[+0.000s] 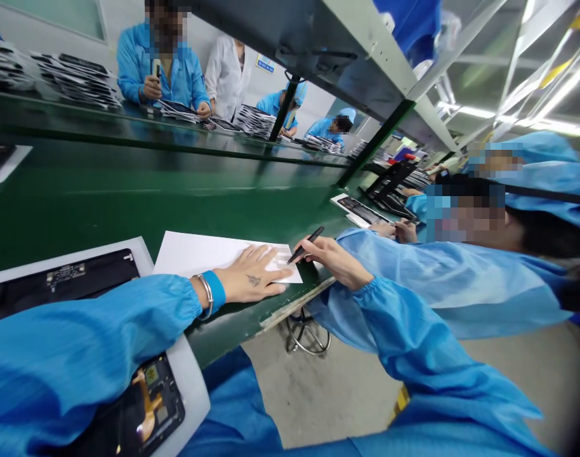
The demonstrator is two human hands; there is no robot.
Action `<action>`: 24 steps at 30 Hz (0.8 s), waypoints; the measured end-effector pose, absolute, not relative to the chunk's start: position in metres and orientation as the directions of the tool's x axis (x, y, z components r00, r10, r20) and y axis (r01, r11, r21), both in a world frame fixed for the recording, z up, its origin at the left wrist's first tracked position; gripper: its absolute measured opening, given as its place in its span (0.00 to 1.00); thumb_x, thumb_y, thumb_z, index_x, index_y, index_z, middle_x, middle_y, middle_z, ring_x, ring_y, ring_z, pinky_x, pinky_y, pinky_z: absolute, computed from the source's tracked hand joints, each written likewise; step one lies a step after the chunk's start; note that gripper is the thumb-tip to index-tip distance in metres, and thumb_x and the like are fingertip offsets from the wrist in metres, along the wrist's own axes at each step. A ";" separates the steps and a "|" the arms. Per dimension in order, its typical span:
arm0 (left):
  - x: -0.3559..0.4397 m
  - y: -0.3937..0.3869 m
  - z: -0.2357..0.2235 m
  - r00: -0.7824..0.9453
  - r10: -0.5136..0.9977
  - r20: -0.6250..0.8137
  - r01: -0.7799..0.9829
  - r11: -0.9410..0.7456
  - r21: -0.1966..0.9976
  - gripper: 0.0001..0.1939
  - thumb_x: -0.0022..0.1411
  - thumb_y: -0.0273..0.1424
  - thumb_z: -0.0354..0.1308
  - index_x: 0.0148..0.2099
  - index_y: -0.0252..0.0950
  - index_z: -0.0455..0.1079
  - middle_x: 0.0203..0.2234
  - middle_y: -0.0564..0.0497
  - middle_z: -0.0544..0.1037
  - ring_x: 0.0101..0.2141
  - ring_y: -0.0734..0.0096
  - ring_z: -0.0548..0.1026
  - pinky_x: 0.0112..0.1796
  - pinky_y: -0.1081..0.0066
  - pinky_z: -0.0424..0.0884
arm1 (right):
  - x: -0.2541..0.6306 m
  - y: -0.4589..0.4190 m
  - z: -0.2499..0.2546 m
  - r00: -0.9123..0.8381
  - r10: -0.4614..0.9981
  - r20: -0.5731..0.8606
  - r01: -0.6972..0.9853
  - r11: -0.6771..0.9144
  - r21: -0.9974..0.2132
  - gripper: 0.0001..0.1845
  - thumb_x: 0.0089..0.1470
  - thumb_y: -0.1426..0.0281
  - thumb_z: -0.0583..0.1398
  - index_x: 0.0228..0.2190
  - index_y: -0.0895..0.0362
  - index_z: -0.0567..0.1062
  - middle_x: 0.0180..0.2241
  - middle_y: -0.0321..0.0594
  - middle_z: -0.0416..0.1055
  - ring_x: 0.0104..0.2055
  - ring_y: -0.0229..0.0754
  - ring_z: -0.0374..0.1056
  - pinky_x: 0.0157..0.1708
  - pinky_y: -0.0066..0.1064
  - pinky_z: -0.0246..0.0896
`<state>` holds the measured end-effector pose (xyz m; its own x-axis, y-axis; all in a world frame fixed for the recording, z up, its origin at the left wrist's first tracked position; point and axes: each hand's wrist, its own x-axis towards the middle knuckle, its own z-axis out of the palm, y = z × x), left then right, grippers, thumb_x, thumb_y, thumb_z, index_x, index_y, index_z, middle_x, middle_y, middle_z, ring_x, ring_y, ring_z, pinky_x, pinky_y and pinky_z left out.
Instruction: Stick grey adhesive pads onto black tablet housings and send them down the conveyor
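A white sheet of paper lies on the green workbench close to its front edge. My left hand rests flat on the sheet's right part, fingers spread, with a blue band and a metal bracelet at the wrist. Between the fingers of my right hand is a black pen, its tip pointing down at the right end of the paper. Left of the sheet, a black device panel lies on white backing. Under my left forearm is an opened device with an orange flex cable, partly hidden by the sleeve.
A co-worker in a blue gown sits close on my right, hands by another device panel. Across the bench are more people and piles of panels. An overhead shelf stands on dark posts. A stool base shows below.
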<state>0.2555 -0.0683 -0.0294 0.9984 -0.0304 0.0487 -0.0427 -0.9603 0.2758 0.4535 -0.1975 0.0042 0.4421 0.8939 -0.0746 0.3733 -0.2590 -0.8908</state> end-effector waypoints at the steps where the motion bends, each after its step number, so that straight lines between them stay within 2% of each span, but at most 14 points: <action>1: 0.255 -0.069 -0.029 0.999 -0.029 0.044 -0.040 -0.963 0.266 0.25 0.75 0.46 0.45 0.70 0.51 0.56 0.72 0.43 0.45 0.69 0.40 0.44 0.65 0.44 0.44 | 0.454 -0.198 0.005 0.442 0.894 -0.079 0.375 -0.264 -0.889 0.31 0.46 0.42 0.65 0.33 0.58 0.77 0.28 0.44 0.80 0.35 0.46 0.75 0.35 0.34 0.59; 11: 0.255 -0.070 -0.028 0.999 -0.028 0.046 -0.039 -0.963 0.265 0.25 0.75 0.45 0.45 0.70 0.52 0.56 0.71 0.43 0.47 0.69 0.40 0.45 0.64 0.44 0.44 | 0.451 -0.196 0.007 0.441 0.894 -0.084 0.384 -0.272 -0.882 0.31 0.46 0.42 0.65 0.33 0.58 0.77 0.28 0.43 0.80 0.34 0.45 0.74 0.34 0.35 0.58; 13: 0.255 -0.071 -0.028 0.998 -0.022 0.052 -0.035 -0.961 0.273 0.24 0.75 0.45 0.45 0.70 0.51 0.57 0.71 0.43 0.47 0.69 0.41 0.46 0.65 0.44 0.44 | 0.450 -0.195 0.007 0.442 0.895 -0.067 0.396 -0.261 -0.880 0.30 0.46 0.42 0.66 0.31 0.58 0.78 0.27 0.41 0.79 0.32 0.43 0.71 0.34 0.34 0.57; 16: 0.254 -0.070 -0.028 0.998 -0.025 0.063 -0.042 -0.961 0.275 0.24 0.75 0.45 0.46 0.69 0.52 0.57 0.71 0.44 0.46 0.69 0.41 0.46 0.65 0.43 0.45 | 0.448 -0.196 0.001 0.498 0.867 -0.029 0.347 -0.230 -0.909 0.29 0.40 0.43 0.69 0.27 0.58 0.80 0.24 0.38 0.75 0.28 0.38 0.65 0.31 0.32 0.55; 18: 0.255 -0.069 -0.028 0.998 -0.029 0.057 -0.044 -0.960 0.277 0.24 0.75 0.45 0.46 0.69 0.52 0.57 0.72 0.44 0.46 0.69 0.41 0.46 0.65 0.42 0.45 | 0.445 -0.198 -0.004 0.548 0.837 0.007 0.301 -0.189 -0.935 0.29 0.37 0.44 0.71 0.25 0.58 0.79 0.22 0.37 0.73 0.26 0.37 0.62 0.30 0.31 0.55; 20: 0.256 -0.070 -0.028 0.999 -0.028 0.041 -0.038 -0.963 0.268 0.25 0.75 0.44 0.46 0.70 0.51 0.57 0.72 0.43 0.45 0.69 0.41 0.46 0.65 0.43 0.44 | 0.440 -0.199 -0.007 0.584 0.810 0.054 0.274 -0.135 -0.952 0.29 0.39 0.42 0.69 0.25 0.57 0.78 0.22 0.35 0.72 0.26 0.36 0.62 0.30 0.31 0.57; 24: 0.255 -0.074 -0.023 0.998 -0.057 -0.005 -0.054 -0.968 0.244 0.26 0.75 0.45 0.46 0.71 0.53 0.53 0.72 0.43 0.45 0.70 0.42 0.44 0.65 0.44 0.45 | 0.427 -0.198 -0.001 0.677 0.714 0.176 0.123 0.126 -0.984 0.27 0.38 0.43 0.70 0.27 0.53 0.77 0.24 0.33 0.68 0.28 0.36 0.63 0.31 0.30 0.61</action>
